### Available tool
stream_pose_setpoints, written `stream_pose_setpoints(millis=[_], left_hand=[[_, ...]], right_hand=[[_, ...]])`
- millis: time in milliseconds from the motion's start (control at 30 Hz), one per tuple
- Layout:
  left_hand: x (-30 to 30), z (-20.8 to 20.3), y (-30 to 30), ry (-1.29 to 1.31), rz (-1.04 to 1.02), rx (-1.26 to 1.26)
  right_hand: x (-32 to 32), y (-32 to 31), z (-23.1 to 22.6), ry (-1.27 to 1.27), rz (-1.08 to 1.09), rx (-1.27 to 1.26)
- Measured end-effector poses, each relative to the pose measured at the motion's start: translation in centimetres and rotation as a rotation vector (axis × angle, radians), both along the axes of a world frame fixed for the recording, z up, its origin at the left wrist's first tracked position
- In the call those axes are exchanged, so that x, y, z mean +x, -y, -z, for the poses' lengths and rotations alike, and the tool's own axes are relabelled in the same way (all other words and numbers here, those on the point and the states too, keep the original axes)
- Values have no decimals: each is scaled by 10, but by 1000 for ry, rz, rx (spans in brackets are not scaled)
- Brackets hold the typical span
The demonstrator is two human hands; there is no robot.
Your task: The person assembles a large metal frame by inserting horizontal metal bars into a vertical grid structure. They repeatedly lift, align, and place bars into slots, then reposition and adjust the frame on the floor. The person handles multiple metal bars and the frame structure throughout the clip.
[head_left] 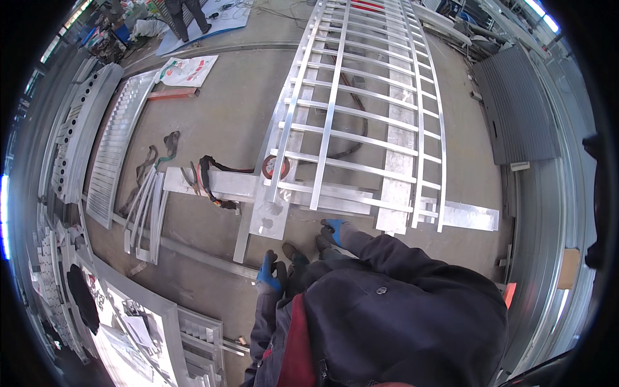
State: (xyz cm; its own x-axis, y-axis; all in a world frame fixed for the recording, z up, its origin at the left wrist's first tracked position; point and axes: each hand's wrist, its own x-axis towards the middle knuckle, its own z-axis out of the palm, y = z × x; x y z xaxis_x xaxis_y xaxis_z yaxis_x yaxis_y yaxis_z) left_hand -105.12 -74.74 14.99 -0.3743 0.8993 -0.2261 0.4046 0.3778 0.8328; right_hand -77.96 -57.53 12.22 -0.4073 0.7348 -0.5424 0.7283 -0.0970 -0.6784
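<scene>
My left hand [271,272], in a blue and dark glove, hangs low beside my boots with its fingers apart and nothing visible in it. In a matching glove, my right hand [333,231] is just short of the near end of a long silvery metal frame [367,169], touching nothing that I can see; its fingers look loosely stretched. Many thin crossbars run across the frame's long rails. It rests on flat metal beams [395,193]. A round red-and-dark object [275,168] lies by the frame's near left corner. Left of it, a dark cable bundle [207,174] drapes over a crosswise beam [235,186].
Loose metal strips [149,216] and a slatted panel [119,148] lie to the left, with a white sack [187,69] beyond. A ribbed grey panel stack [519,106] stands at the right. Another person [185,16] is at the far left.
</scene>
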Motion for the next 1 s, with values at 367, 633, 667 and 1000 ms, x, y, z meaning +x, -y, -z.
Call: stream_pose_setpoints(millis=[367,633,667,1000], left_hand=[[-54,31,-117,33,336,-131],[-84,83,-164,-61,327,-256],[-85,91,-172,-68,306,-263],[-63,147,-263,-367,265,-440]], right_hand=[[-6,25,-5,71,335,97],[-2,4,12,127,444,72],[-3,-6,17,132,430,70],[-2,-122,78,569,-100,282]])
